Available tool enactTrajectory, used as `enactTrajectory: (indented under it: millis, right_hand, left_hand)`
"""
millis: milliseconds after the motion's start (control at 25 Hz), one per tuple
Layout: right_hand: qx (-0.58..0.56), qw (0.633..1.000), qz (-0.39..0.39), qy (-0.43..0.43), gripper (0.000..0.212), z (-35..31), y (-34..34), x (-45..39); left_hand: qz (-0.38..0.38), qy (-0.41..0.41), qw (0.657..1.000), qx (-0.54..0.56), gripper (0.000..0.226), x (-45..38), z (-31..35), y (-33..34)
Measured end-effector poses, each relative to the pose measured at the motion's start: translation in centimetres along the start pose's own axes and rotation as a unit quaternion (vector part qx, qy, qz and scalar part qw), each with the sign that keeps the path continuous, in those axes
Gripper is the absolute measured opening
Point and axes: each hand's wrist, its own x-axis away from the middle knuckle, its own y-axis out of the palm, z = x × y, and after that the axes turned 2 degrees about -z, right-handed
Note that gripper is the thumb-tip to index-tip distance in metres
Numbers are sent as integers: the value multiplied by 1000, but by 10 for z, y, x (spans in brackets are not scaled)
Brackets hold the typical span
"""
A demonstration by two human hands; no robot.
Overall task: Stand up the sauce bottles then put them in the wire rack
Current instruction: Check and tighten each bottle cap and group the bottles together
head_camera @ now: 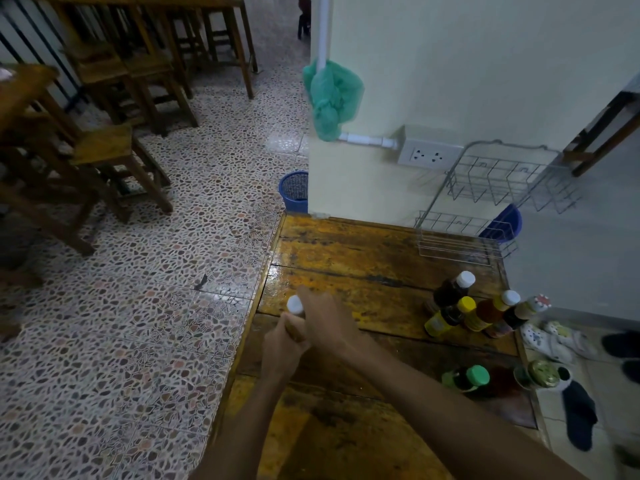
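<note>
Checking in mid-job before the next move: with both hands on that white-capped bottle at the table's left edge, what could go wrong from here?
1. The white-capped bottle is held right at the table edge; a slip from the left hand or right hand could drop it onto the tiled floor.
2. The wood looks wet and glossy, so a stood bottle might slide.
3. The bottle cluster stands between the hands and the wire rack; a carry could topple it.

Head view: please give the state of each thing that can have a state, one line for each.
White-capped bottle: upright, at the table's left edge, held by both hands.
Left hand: closed around that bottle's body.
Right hand: on the same bottle.
Wire rack: no bottles in it.
Bottle cluster: upright on the table, caps on.
Green-capped bottle: cap on; whether it stands or lies is unclear.
Blue basket: upright on the floor.
</note>
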Motion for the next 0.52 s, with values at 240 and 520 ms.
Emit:
enactTrajectory:
  millis: [240, 520]
  right_hand:
    - [0, 1000, -1, 10, 44, -1, 1, 11]
    - [-8, 1000, -23, 20, 49, 2, -9, 22]
  left_hand:
    - [6, 18, 1000, -6, 35, 4, 0, 3]
    - [-39, -45, 996, 61, 43, 18, 8, 2]
